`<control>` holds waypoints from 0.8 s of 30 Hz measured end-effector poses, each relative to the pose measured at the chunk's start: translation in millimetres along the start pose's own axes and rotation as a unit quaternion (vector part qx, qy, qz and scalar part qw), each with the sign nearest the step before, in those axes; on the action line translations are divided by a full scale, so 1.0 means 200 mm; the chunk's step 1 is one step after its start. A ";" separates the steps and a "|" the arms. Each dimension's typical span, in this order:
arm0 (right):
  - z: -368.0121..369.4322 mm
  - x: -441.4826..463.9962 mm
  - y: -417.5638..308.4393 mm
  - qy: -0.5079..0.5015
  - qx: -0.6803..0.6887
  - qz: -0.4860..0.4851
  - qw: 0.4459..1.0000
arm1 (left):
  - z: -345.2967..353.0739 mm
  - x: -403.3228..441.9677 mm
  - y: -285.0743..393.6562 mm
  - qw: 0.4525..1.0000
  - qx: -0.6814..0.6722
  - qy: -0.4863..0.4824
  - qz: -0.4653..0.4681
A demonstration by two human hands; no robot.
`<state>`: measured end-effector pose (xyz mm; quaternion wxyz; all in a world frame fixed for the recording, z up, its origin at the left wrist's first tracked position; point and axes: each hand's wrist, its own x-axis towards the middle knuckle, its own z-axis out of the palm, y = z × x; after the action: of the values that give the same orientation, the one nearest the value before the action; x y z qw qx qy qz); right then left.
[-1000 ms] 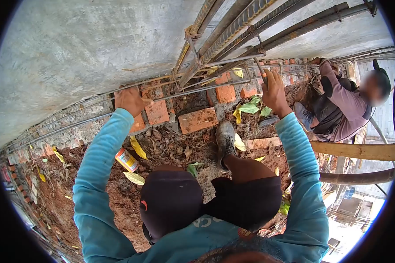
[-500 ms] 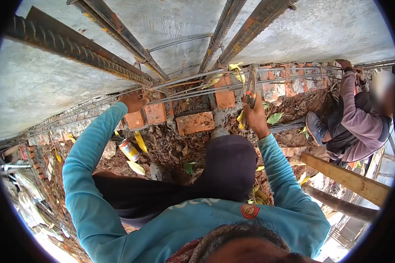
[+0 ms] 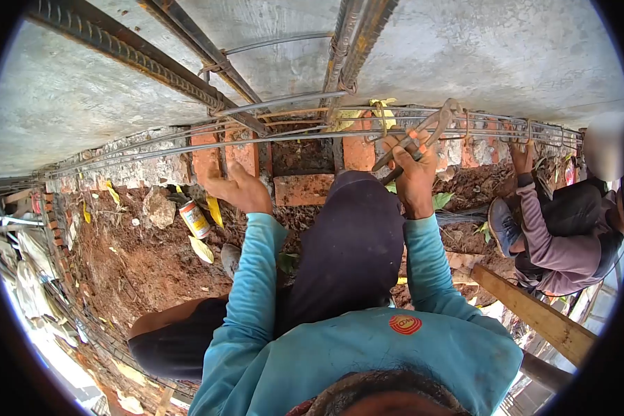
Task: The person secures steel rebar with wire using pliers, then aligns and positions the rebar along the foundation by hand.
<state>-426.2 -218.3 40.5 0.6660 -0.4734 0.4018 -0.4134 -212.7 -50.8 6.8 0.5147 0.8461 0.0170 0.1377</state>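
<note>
Pliers [image 3: 442, 126] sit clasped in the right hand [image 3: 416, 179], their head over the thin rods [image 3: 291, 138] along the lower edge of the wall [image 3: 104, 97]; contact is unclear. The left hand [image 3: 241, 191] is open and holds nothing, near the red bricks [image 3: 304, 189]. A loose grip could make the pliers slip and scrape the knuckles; a hard tug on the rods might jolt the co-worker's hand [image 3: 523, 158] farther along. Beyond, thick ribbed bars [image 3: 128, 55], rust-flecked, slant before flat grey concrete; crumbly brown soil [image 3: 132, 243] lies below.

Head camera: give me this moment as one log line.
right hand: holding pliers | left hand: open, empty, near bricks | can: on dirt
</note>
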 end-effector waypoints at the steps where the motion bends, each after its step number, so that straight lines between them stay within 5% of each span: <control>1: -0.01 0.00 -0.01 -0.001 0.011 0.020 1.000 | 0.02 -0.11 -0.09 0.972 -0.114 -0.119 -0.170; 2: -0.02 0.00 -0.02 0.005 0.013 0.016 1.000 | 0.07 -0.20 -0.20 0.888 -0.220 -0.229 -0.332; 4: -0.03 -0.01 -0.01 -0.022 0.106 0.013 0.994 | 0.17 -0.28 -0.22 0.601 -0.402 -0.492 -0.486; 6: -0.05 -0.03 0.03 -0.005 0.103 0.013 0.995 | 0.36 -0.36 -0.16 0.561 -0.387 -0.598 -0.421; 13: -0.20 -0.16 0.03 -0.106 0.000 0.060 0.993 | 0.55 -0.55 0.03 0.531 -0.519 -0.452 -0.494; 19: -0.41 -0.31 0.26 -0.183 -0.025 0.265 0.946 | 0.61 -0.53 -0.04 0.532 -0.495 -0.456 -0.514; 24: -0.30 -0.18 0.43 -0.176 0.097 0.284 0.938 | 0.62 -0.53 0.01 0.531 -0.514 -0.469 -0.484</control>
<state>-478.5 -184.5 -49.8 0.8584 -0.3379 0.3540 -0.1540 -284.4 -178.3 -67.6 0.7828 0.2408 0.1060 -0.5639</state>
